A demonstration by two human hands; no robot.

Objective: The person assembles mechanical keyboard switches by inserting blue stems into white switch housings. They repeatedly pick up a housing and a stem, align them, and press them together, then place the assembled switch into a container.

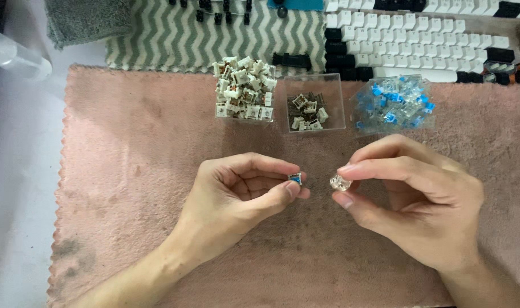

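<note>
Pinching a blue switch part (294, 179) in curled left hand (240, 191), clear housing (340, 182) in right hand (414, 199) fingertips.

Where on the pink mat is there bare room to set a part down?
Bare: the pink mat left of the left hand, and the strip between the hands and the near edge. Crowded: the top edge, with three switch boxes and the keyboard.

Fuzzy pink cloth mat (157, 142); glossy clear plastic switch housing (340, 182).
</note>
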